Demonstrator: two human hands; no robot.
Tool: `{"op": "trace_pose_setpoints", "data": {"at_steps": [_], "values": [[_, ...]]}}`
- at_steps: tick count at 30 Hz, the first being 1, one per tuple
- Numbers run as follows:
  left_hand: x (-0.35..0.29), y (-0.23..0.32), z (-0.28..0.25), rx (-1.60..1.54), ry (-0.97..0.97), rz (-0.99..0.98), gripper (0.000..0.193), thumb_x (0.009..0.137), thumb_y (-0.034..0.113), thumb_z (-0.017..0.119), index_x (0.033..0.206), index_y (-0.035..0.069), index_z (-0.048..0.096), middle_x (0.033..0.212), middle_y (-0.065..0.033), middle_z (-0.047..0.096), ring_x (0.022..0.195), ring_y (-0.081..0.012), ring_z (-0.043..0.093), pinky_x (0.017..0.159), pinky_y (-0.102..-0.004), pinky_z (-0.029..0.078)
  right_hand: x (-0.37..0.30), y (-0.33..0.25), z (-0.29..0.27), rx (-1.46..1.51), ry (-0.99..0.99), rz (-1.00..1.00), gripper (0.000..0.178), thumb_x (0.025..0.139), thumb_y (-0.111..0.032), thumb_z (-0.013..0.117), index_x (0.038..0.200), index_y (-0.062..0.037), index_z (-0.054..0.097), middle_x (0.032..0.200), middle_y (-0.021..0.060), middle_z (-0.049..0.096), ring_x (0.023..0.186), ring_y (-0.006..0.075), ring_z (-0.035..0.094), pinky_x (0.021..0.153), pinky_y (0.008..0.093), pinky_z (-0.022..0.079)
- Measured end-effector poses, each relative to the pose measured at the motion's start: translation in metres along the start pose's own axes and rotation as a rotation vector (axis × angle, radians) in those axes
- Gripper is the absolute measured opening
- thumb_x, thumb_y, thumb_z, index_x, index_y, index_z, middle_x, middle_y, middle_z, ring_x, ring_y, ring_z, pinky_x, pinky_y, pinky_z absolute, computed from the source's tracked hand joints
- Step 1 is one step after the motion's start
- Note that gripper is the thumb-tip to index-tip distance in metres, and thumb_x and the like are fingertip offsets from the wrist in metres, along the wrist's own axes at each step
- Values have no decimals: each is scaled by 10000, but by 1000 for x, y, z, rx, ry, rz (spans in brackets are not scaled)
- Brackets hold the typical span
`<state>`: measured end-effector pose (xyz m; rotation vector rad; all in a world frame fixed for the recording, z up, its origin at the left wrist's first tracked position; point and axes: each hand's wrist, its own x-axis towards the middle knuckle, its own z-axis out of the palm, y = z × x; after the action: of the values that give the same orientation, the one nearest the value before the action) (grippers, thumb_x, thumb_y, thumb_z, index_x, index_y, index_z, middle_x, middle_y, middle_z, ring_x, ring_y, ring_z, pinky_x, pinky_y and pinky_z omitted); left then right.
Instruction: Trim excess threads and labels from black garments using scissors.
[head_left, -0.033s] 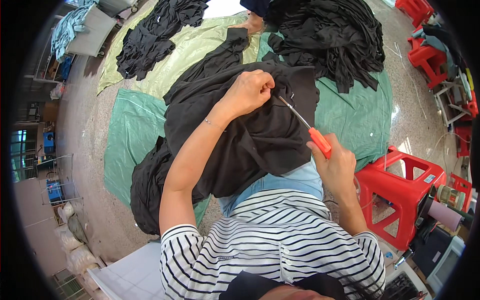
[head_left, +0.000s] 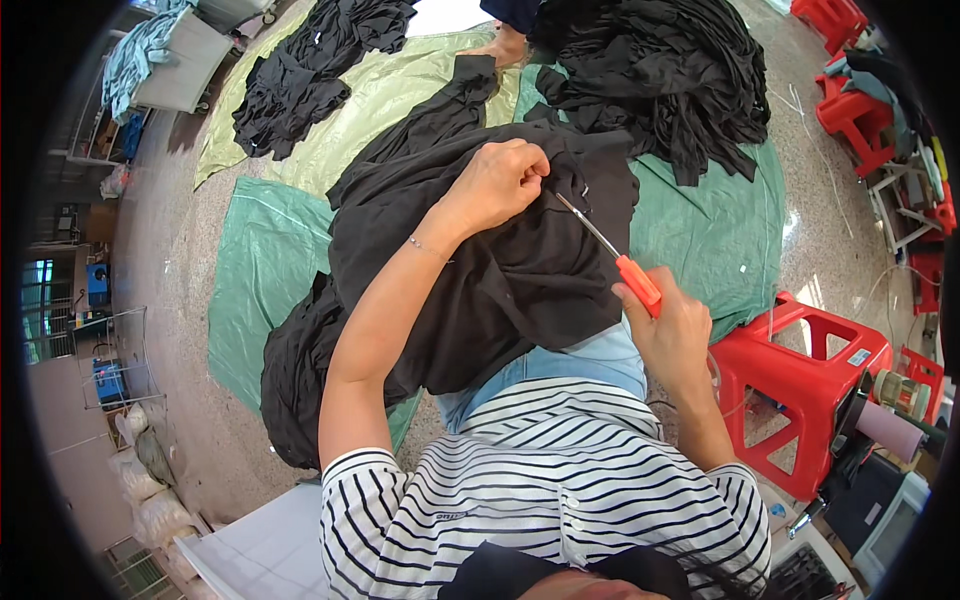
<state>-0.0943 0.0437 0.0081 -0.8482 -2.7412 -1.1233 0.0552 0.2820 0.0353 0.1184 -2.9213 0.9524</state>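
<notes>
A black garment (head_left: 480,290) is spread over my lap, creased and bunched, with a small white bit (head_left: 585,190) near its right edge. My left hand (head_left: 500,185) is closed in a pinch on its upper part, holding the cloth. In my right hand (head_left: 668,325) is a tool with an orange-red handle (head_left: 637,280) and a thin straight metal shaft (head_left: 590,228); it resembles a seam ripper or small screwdriver. The shaft points up and left, its tip at the cloth just right of my left fingers. Whether the tip touches the fabric I cannot tell.
Piles of black cloth lie ahead at the far right (head_left: 660,80) and far left (head_left: 310,75), on green (head_left: 255,270) and yellowish sheeting (head_left: 370,95). Another person's bare foot (head_left: 503,47) shows beyond. A red plastic stool (head_left: 790,375) stands close on my right.
</notes>
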Motion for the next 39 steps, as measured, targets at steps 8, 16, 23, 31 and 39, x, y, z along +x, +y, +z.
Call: {"op": "trace_pose_setpoints", "data": {"at_steps": [8,16,23,31,39], "values": [[-6,2,-2,-27,45,-64,109,754,-8,622,863,-13,628,790,-146,644,716,-295,652,666,-363,516,1,-2,5,-20,14,-10,292,878,-324,697,891,-65,563,708,152,645,585,381,616,509,453,453],[-83,46,-46,63,69,229,182,791,-105,584,905,13,662,945,-107,651,785,-283,631,706,-333,506,-32,0,-12,198,-41,43,243,846,-246,738,950,-59,624,715,147,645,605,350,626,534,403,469],[-92,54,-55,303,-372,-101,318,773,75,712,1061,84,577,1000,-85,575,854,-356,626,718,-455,496,-52,-2,-16,210,-154,-58,249,841,-238,739,979,-67,623,800,148,673,646,363,641,550,405,485],[-10,57,-71,304,-804,-192,122,784,158,713,844,52,719,798,-97,714,716,-250,685,630,-373,515,-48,-28,-9,152,-127,-178,258,839,-257,735,960,-77,594,845,110,670,610,355,627,513,430,467],[-5,36,-65,-10,-786,-578,158,826,114,682,824,-45,680,756,-88,671,548,-148,622,499,-278,501,-45,-31,-4,118,-128,-191,253,851,-272,721,924,-77,575,806,109,661,577,364,614,489,439,457]]}}
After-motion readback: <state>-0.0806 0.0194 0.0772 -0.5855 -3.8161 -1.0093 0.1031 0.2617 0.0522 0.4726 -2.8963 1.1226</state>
